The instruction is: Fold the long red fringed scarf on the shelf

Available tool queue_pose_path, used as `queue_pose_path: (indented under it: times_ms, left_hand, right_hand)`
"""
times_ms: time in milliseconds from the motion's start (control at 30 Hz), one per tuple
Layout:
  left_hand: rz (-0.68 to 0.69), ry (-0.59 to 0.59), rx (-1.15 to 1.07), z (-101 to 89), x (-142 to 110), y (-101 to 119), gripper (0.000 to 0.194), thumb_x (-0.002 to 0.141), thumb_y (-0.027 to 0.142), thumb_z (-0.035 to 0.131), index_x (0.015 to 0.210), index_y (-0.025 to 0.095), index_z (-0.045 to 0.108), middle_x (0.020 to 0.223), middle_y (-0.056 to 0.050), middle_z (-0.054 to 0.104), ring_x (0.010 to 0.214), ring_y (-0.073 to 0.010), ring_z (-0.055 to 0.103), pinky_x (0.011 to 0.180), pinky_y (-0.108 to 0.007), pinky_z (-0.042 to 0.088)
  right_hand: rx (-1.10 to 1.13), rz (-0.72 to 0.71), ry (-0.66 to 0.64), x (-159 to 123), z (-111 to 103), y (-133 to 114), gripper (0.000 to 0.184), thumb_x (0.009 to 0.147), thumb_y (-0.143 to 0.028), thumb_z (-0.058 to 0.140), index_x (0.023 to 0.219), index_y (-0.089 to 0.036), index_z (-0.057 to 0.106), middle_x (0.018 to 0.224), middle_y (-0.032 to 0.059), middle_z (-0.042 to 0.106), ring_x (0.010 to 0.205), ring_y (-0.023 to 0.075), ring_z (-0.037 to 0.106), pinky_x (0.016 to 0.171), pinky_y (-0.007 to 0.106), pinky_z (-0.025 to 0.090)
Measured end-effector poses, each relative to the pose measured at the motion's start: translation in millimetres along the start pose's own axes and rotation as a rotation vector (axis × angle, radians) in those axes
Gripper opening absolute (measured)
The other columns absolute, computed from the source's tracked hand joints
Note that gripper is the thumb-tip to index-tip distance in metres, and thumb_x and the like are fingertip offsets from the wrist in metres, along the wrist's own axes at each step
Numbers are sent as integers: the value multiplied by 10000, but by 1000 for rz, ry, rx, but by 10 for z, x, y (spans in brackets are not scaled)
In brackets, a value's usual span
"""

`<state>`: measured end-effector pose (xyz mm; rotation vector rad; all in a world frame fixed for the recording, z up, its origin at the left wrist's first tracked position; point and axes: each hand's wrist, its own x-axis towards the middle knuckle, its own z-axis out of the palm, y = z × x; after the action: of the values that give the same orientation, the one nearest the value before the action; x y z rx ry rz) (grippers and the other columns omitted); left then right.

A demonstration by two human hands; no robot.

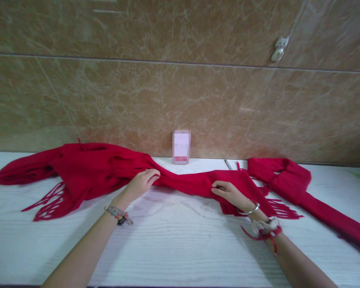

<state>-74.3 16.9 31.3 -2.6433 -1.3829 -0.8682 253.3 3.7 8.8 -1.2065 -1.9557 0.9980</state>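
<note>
A red fringed scarf (187, 183) stretches across the white table, bunched and folded on the left and narrowed in the middle. My left hand (142, 184) is closed on the scarf left of centre, its fingertips pinching the cloth near the narrow part. Farther right, my right hand (228, 194) has its fingers curled against the same scarf, gripping its flatter portion. Fringe hangs out at both ends. Beyond the right end lies another length of red cloth (288, 176), looped over itself; whether it joins the first scarf I cannot tell.
Behind the scarf, a phone (181, 147) leans upright against the brown marbled tile wall (123, 96). A small white cat-shaped hook (279, 49) is fixed to the wall at upper right. The white wood-grain table (174, 248) extends towards me.
</note>
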Motion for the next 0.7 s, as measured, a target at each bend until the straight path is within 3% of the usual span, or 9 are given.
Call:
queue_pose_path:
  times_ms: [133,233,300,367,500,600,700]
  left_hand:
    - [-82,-304,31,-127,-115,-26,185,826,303,472,835,195,621,806,-11,674,732,-159,615,693,-237,447]
    - [-98,-516,146,-269,-291,-121,245,725,294,610,948,197,638,957,-45,677,900,-208,609,791,-270,441]
    - [-110,-598,254,-401,-401,-191,289,724,242,610,1004,178,635,1040,-80,656,992,-231,582,860,-298,418]
    - [-132,-613,366,-549,-459,-241,275,760,216,567,1021,158,635,1068,-103,643,1023,-240,569,891,-322,402]
    - [-99,-527,511,-716,-420,-263,219,803,244,531,973,165,646,1017,-90,657,965,-222,589,866,-320,405]
    - [0,-505,485,-651,-362,-264,155,819,223,517,889,191,652,915,-43,676,867,-171,609,818,-278,412]
    - [15,-498,441,-555,-363,-298,151,824,197,499,841,192,649,887,-37,678,832,-161,611,772,-260,421]
  right_hand:
    - [-23,10,-39,-21,-3,-3,295,719,-461,505,730,-167,533,658,-14,488,603,123,440,572,253,366]
    - [-73,-4,-93,-37,-4,-13,284,737,-447,496,743,-167,542,677,-8,509,611,126,454,579,255,378]
    - [-128,-37,-139,-48,-6,-34,259,746,-421,504,739,-167,552,697,0,533,641,134,476,613,262,395]
    - [-178,-77,-178,-52,-11,-61,244,749,-403,515,735,-164,564,719,12,559,680,146,500,661,275,409]
    - [-182,-92,-218,-17,-15,-98,304,782,-431,460,781,-156,589,776,43,602,732,170,538,697,299,436]
    - [-171,-78,-236,23,-2,-116,345,790,-447,447,871,-148,599,876,72,626,789,184,566,729,314,457]
    - [-233,-91,-254,16,29,-133,375,776,-445,491,966,-137,589,961,99,622,828,194,580,767,335,468]
